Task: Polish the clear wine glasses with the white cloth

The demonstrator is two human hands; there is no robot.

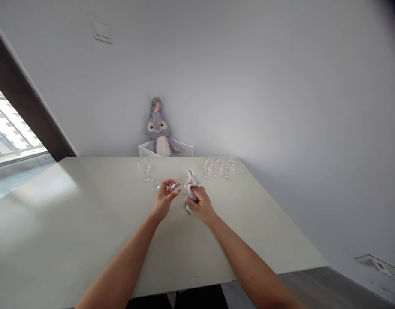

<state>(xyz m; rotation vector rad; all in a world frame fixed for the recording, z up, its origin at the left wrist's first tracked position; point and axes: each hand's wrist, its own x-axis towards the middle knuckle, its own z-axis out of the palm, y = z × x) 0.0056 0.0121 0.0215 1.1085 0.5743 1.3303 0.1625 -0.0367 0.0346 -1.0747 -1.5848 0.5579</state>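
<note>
Two hands meet mid-frame: the left hand [166, 195] closes round a glass [173, 186] lying sideways, the right hand [201, 205] pinches a cloth [191, 191] at its rim; a light grip and soft, even turns suit thin glass.

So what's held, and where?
Left hand: clear stemmed glass, around or near its stem. Right hand: pale cloth, by its bunched middle.

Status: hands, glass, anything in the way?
Left hand holding glass, tipped sideways. Right hand gripping cloth by its bowl end. Possible knock risks beyond: upright glass on left, three upright glasses on right.
</note>
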